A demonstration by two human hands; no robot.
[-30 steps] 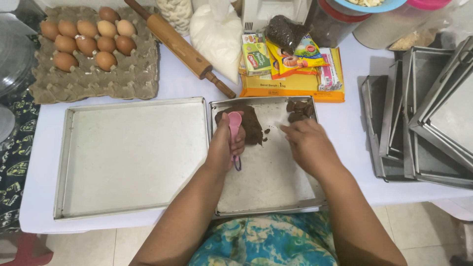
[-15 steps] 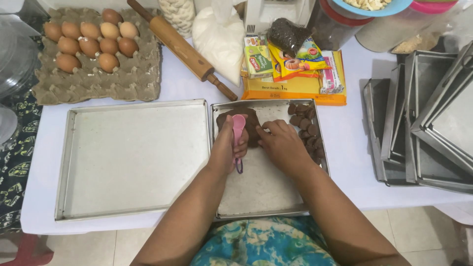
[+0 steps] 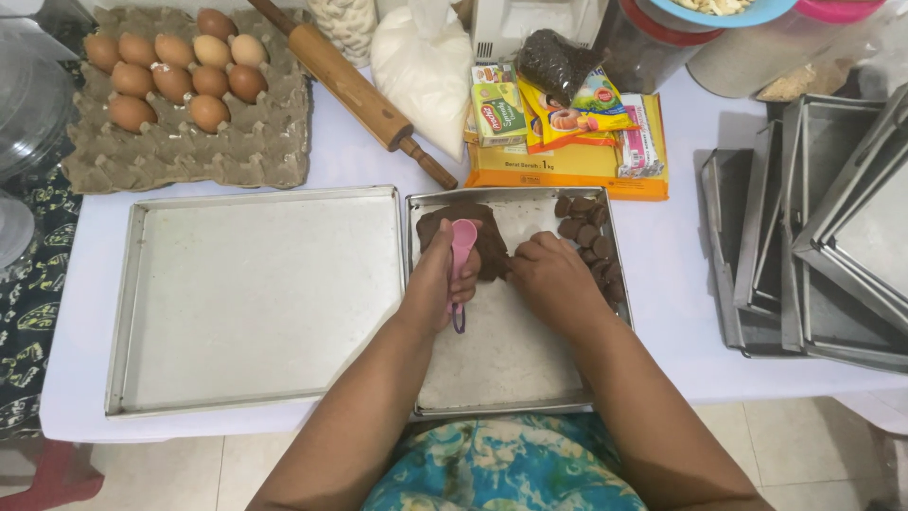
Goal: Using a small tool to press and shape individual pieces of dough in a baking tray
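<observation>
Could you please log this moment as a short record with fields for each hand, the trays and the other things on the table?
left hand: holds a pink measuring spoon against the brown dough
right hand: fingers at the dough's right edge
small tray: holds the dough and shaped brown pieces along its right side
large tray: bare, left of the small tray
behind: egg carton, rolling pin, white bag, packets
right: stacked trays

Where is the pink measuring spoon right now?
In the left hand, the pink measuring spoon sits over the brown dough in the smaller baking tray.
</observation>
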